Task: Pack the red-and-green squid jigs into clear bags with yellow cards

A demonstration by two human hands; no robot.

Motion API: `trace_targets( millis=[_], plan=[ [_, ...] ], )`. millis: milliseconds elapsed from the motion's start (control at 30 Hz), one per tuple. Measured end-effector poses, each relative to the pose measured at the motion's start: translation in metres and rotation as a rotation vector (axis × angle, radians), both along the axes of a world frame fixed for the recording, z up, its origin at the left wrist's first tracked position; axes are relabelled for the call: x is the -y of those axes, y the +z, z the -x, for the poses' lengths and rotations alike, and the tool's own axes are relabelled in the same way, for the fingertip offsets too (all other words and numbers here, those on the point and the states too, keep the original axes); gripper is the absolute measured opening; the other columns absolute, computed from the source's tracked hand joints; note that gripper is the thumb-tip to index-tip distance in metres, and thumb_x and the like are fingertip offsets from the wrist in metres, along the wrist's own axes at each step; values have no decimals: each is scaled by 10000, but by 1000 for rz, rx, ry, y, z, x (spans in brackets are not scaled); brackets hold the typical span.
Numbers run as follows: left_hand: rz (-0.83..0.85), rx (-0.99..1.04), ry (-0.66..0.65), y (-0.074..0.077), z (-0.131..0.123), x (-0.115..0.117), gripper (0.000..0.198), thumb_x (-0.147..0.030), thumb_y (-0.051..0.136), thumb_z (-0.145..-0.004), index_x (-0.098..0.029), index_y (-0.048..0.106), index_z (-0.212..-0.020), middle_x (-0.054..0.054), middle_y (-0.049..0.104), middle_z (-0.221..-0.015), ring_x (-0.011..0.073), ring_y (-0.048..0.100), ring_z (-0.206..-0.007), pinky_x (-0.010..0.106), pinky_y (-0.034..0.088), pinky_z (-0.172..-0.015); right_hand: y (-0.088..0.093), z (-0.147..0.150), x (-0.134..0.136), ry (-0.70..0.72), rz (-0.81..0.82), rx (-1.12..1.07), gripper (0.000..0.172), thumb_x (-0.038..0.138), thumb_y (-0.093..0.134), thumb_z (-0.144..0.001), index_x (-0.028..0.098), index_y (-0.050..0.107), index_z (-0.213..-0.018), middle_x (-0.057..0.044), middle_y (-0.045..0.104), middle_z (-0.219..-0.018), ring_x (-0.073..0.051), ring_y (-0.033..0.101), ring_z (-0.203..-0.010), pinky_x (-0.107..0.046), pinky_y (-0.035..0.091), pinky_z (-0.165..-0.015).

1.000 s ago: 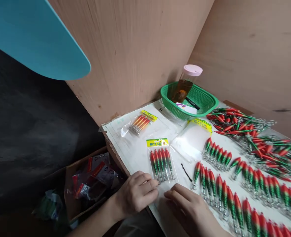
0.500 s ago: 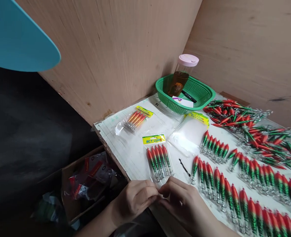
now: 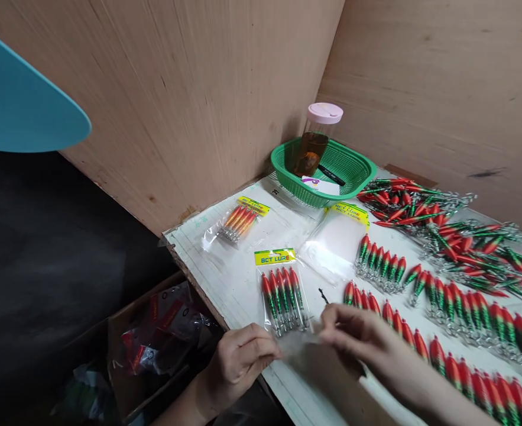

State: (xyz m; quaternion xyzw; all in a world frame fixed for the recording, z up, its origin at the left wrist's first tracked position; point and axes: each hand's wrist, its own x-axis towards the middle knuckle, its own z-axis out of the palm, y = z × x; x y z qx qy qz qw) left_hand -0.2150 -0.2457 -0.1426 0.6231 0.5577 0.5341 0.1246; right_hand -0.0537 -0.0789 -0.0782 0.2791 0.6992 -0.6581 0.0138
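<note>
A clear plastic bag (image 3: pixel 265 313) with a yellow BCT LURE header lies near the table's front edge. Several red and green fishing lures (image 3: pixel 282 296) are side by side inside it, hooks toward me. My left hand (image 3: pixel 245 358) pinches the bag's lower left end with closed fingers. At the lower right end, the closed thumb and fingers of my right hand (image 3: pixel 358 337) grip the plastic. Between the two hands stretches a blurred, see-through flap; its exact edge cannot be made out.
Lures in rows (image 3: pixel 438 361) and a heap of lures (image 3: pixel 456 236) cover the right side. Stacked bags (image 3: pixel 331 236) and a packed bag of orange lures (image 3: pixel 238 222) lie farther back. A green basket (image 3: pixel 358 177) holds a drink bottle (image 3: pixel 314 142). Below left is a cardboard box (image 3: pixel 123 378).
My hands, close together before, are now apart: the right hand has moved right and slightly up, spreading the plastic. The view has shifted slightly.
</note>
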Motion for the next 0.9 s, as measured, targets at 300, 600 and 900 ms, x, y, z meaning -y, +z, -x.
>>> trace_targets(
  millis=[300, 600, 900],
  plan=[
    [-21, -276, 116, -6, 2, 5, 186, -35, 540, -832, -159, 612, -951, 48, 629, -792, 134, 573, -713, 258, 510, -654, -1, -14, -58, -27, -1233, -190, 232, 311, 484, -915, 169, 624, -1035, -137, 660, -1005, -233, 605, -866, -393, 501, -732],
    [-212, -566, 49, 1, 19, -3, 210, -115, 442, -932, -125, 652, -921, 37, 720, -832, 139, 573, -774, 286, 465, -722, -30, -12, 16, 473, -1409, -540, 422, 139, 226, -989, 95, 640, -920, -76, 660, -864, -178, 545, -796, -329, 415, -837],
    [-80, -592, 165, 10, 14, -6, 173, -90, 508, -882, -173, 660, -895, 11, 678, -750, 145, 541, -772, 278, 437, -749, -28, -13, 11, 539, -1509, -548, 468, 97, 238, -962, 142, 607, -679, -84, 638, -809, -184, 505, -717, -359, 384, -780]
  ],
)
